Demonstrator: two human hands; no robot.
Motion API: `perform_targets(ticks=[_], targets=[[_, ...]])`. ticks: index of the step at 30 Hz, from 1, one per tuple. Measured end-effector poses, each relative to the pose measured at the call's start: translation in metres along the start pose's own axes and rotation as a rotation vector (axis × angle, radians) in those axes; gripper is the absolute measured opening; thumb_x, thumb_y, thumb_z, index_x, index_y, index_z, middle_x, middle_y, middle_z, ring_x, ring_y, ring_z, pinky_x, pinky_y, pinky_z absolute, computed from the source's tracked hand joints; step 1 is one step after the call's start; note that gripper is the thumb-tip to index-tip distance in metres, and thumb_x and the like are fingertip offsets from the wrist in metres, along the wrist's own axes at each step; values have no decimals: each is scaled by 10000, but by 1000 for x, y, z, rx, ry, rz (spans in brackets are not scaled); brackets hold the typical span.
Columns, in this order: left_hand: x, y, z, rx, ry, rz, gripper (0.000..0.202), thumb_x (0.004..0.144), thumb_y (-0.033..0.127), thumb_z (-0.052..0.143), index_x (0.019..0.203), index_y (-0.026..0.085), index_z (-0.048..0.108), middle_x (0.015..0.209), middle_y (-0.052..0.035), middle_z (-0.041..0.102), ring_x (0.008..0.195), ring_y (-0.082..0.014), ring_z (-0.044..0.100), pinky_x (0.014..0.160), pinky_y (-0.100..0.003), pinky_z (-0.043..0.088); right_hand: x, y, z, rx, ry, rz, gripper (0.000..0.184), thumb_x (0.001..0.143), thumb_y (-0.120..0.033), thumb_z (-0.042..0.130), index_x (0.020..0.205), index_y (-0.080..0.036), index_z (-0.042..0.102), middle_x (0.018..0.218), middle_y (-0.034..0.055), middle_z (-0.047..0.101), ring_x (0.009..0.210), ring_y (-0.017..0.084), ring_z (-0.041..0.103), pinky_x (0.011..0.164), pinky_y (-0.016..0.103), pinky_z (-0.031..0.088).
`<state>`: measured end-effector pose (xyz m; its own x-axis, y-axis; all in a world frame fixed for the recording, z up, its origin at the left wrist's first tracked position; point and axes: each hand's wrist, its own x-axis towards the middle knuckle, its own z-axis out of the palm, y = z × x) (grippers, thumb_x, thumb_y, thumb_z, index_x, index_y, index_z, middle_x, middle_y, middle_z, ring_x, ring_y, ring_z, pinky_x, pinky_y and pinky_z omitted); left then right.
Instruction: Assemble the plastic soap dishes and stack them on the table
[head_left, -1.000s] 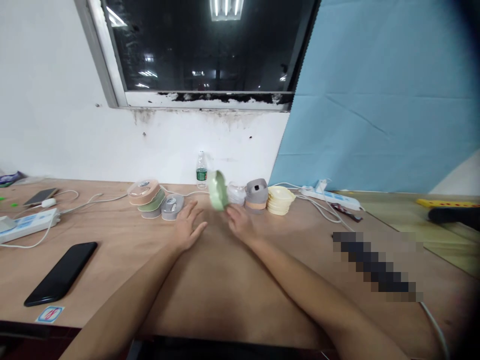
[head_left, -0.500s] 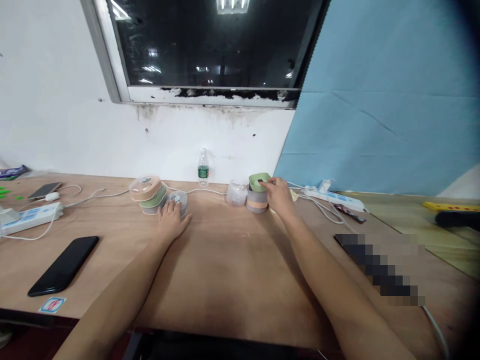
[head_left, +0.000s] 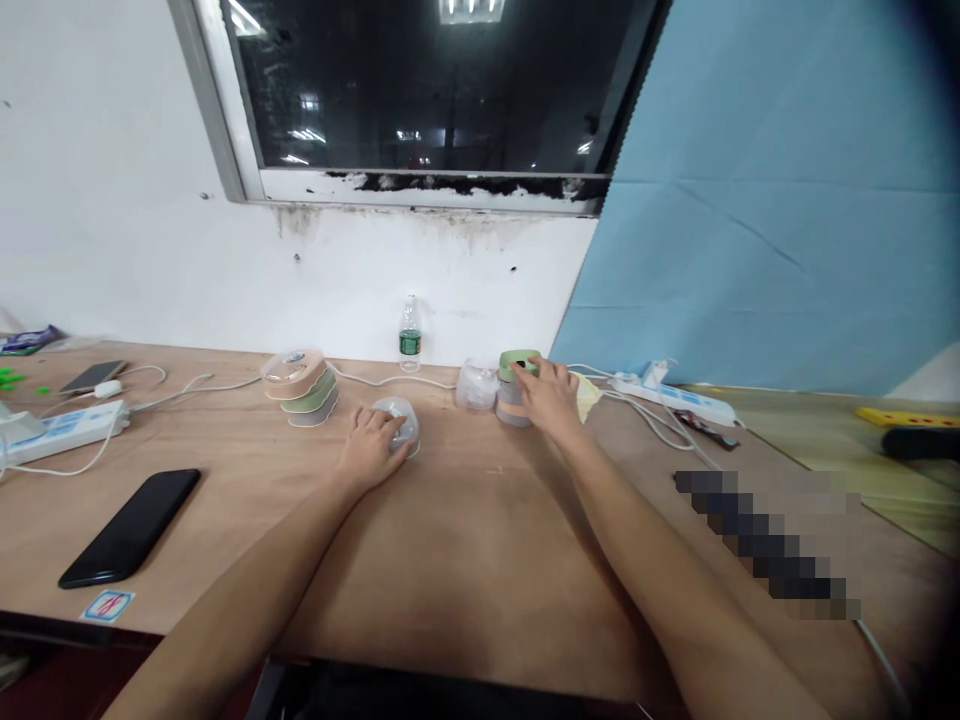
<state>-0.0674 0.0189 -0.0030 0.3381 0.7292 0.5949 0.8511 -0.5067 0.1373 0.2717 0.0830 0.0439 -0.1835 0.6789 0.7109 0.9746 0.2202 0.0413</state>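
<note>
While the left hand (head_left: 370,452) cups a clear round lid (head_left: 403,417), the right hand (head_left: 551,397) pinches a green plastic tub (head_left: 513,361).

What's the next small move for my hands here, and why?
Probably lift the right hand off the green cup and bring it to the small box. The cup already sits on the grey stack, while the left hand grips the box alone on the table.
</note>
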Motion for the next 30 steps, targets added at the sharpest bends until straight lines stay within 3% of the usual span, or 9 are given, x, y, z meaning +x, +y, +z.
perform_targets(ticks=[4, 8, 12, 15, 17, 21, 26, 30], targets=[[-2, -6, 5, -6, -7, -45, 433, 830, 493, 576, 1175, 237, 632, 1292, -148, 541, 1231, -358, 440, 1087, -597, 173, 1, -2, -1, 0, -6, -3, 412, 871, -276, 477, 1267, -267, 589, 1283, 140, 520, 1044, 332, 415, 843, 484, 321], [-4, -12, 12, -36, -65, -196, 606, 772, 597, 609, 1258, 235, 576, 1407, -169, 436, 1311, -393, 372, 1081, -614, 203, 0, -12, -6, 33, 34, -1, 375, 877, -294, 488, 1226, -236, 612, 1263, 135, 545, 1082, 329, 421, 888, 483, 316], [-5, -17, 19, -231, -143, -353, 707, 737, 622, 640, 1317, 234, 521, 1473, -149, 348, 1263, -341, 469, 1060, -484, 357, -17, -45, -3, 183, 41, -41, 359, 930, -301, 426, 1211, -178, 611, 1169, 133, 607, 1080, 294, 474, 930, 452, 333], [-3, -17, 21, -386, -53, -395, 639, 754, 586, 648, 1274, 227, 555, 1451, -129, 388, 1283, -303, 465, 1086, -436, 354, -36, -84, 3, 379, -108, -234, 335, 946, -362, 436, 1147, -188, 640, 1097, 107, 649, 1027, 257, 528, 919, 410, 374], [-1, -14, 19, -490, 55, -372, 589, 789, 569, 623, 1255, 213, 572, 1411, -127, 445, 1295, -289, 455, 1106, -432, 336, -47, -111, 6, 508, -195, -293, 357, 924, -446, 486, 1121, -193, 644, 1085, 96, 657, 1021, 248, 548, 921, 398, 393], [-2, -2, 13, -686, 147, -231, 515, 878, 515, 538, 1284, 198, 548, 1363, -118, 515, 1283, -257, 472, 1098, -426, 361, -56, -145, 7, 697, -286, -176, 422, 873, -557, 532, 1031, -184, 650, 970, 82, 677, 915, 228, 594, 813, 358, 447], [-6, 17, 4, -631, 10, 50, 564, 928, 453, 480, 1437, 229, 386, 1505, -106, 361, 1384, -270, 342, 1145, -463, 292, -60, -149, 3, 832, -209, -11, 385, 853, -525, 573, 1048, -194, 602, 906, 64, 667, 793, 198, 602, 712, 320, 467], [-8, 25, 6, -609, -40, 165, 565, 980, 405, 349, 1511, 262, 215, 1567, -52, 235, 1439, -241, 224, 1182, -460, 220, -61, -144, 0, 939, -58, -165, 322, 868, -376, 566, 1138, -202, 546, 1037, 92, 635, 875, 205, 596, 750, 331, 493]])
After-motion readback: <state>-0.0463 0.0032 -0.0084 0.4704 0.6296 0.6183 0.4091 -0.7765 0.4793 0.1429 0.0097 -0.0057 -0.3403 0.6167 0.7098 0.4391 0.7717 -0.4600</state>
